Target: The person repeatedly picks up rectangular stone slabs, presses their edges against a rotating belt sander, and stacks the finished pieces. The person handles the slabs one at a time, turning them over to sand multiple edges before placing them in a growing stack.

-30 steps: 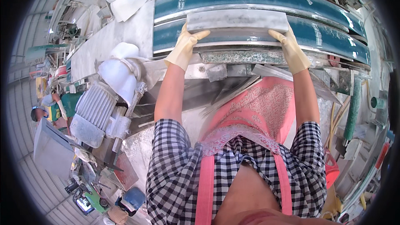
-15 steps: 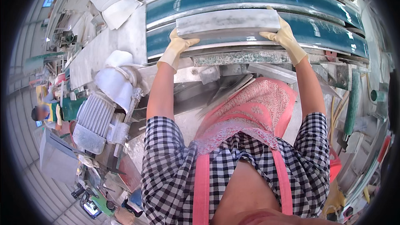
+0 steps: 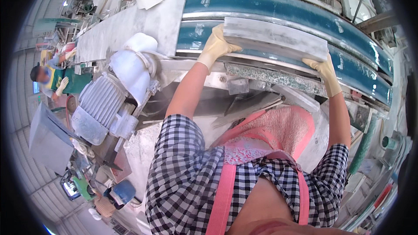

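Observation:
A long grey-white block, which looks like stone, spans the space between my hands over two teal conveyor belts. My left hand, in a cream rubber glove, is closed around its left end, thumb along the near side. At the other end my right hand, gloved the same way, grips the near right corner, its fingers partly hidden behind the block. The block tilts slightly down to the right in the picture. Whether its underside touches the belts, I cannot tell.
A flat pale plate adjoins the belts' left end. A dusty ribbed motor stands left of my left arm. Along the belts' near side runs a worn green-speckled rail. Another person with gloved hands is at far left.
The block and both my hands have shifted right along the belts, still gripping. The whole view has turned, so the belts now slope down rightward. The person at far left now shows both gloved hands.

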Tool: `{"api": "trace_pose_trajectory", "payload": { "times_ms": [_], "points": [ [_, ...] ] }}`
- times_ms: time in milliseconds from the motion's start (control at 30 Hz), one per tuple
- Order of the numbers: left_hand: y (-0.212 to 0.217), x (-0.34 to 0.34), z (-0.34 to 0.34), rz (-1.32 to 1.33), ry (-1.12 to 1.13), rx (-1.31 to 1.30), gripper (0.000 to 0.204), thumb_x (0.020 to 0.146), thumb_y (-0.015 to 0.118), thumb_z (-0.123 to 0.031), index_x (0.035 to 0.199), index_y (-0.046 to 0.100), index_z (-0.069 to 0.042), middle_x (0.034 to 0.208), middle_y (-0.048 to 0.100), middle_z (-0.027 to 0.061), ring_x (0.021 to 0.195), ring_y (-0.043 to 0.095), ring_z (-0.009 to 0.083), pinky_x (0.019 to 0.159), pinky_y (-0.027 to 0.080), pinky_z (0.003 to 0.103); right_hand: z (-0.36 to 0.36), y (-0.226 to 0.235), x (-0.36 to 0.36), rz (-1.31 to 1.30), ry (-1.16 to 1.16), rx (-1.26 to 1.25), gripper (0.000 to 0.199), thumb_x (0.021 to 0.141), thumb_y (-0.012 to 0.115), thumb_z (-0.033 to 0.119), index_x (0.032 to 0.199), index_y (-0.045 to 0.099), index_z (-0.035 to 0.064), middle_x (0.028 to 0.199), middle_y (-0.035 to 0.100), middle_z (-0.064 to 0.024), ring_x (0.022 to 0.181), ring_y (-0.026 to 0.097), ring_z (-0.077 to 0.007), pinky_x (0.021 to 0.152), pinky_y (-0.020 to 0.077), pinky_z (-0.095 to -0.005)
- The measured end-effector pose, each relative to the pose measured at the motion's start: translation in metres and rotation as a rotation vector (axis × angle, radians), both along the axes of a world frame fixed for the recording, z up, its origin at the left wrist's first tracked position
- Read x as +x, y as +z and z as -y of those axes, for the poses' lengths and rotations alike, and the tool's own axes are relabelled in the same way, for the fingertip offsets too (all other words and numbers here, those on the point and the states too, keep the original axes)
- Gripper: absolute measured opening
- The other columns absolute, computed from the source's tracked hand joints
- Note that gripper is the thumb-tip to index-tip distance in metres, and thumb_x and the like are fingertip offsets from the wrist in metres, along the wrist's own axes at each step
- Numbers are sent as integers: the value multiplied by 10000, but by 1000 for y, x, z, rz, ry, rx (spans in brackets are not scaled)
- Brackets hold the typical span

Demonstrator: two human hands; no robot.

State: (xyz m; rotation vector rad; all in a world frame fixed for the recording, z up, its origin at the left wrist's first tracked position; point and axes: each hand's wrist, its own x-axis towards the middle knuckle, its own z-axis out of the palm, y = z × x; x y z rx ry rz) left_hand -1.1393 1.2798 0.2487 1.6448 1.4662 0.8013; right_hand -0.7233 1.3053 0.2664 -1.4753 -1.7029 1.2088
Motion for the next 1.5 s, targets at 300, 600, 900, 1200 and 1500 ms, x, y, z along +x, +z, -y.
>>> {"api": "trace_pose_trajectory", "payload": {
  "times_ms": [300, 600, 900, 1200, 1500],
  "points": [
    [18, 39, 12, -187, -556, 283, 291, 912, 582, -88, 1144, 757, -66, 1049, 758, 175, 909, 731, 269, 871, 543, 415, 25, 51, 26, 170, -15, 236, 1068, 600, 887, 593, 1420, 505, 25, 1332, 613, -234, 1236, 591, -362, 1030, 477, -428],
    [38, 53, 73, -137, -268, -443, 631, 886, 672, -257, 1384, 486, 83, 1393, 527, 203, 1250, 526, 276, 1094, 379, 401, 187, 20, 55, -245, -435, -499, 761, 723, 823, 605, 1082, 712, -56, 1025, 725, -181, 896, 699, -236, 694, 549, -384],
    [76, 290, 123, -112, -670, -670, 730, 849, 706, -262, 1424, 421, 87, 1414, 513, 184, 1279, 511, 275, 1112, 364, 405, 476, -6, 182, -517, -1065, -199, 802, 853, 650, 643, 1306, 602, -16, 1264, 653, -161, 1110, 627, -257, 913, 501, -373],
    [112, 594, 250, -88, -1327, -674, 793, 781, 729, -240, 1453, 419, 42, 1386, 550, 163, 1256, 545, 279, 1077, 416, 401, 656, 34, 205, -695, -1945, -225, 965, 785, 754, 605, 1416, 488, -74, 1387, 565, -227, 1226, 577, -280, 982, 482, -377],
    [51, 837, 396, -392, -2144, -805, 662, 776, 789, -193, 1343, 551, 52, 1276, 639, 141, 1150, 605, 211, 972, 492, 356, 699, 58, 163, -902, -2707, 472, 462, 891, 725, 257, 1240, 638, -33, 1156, 699, -99, 1030, 669, -172, 910, 517, -309]
  ]
}}
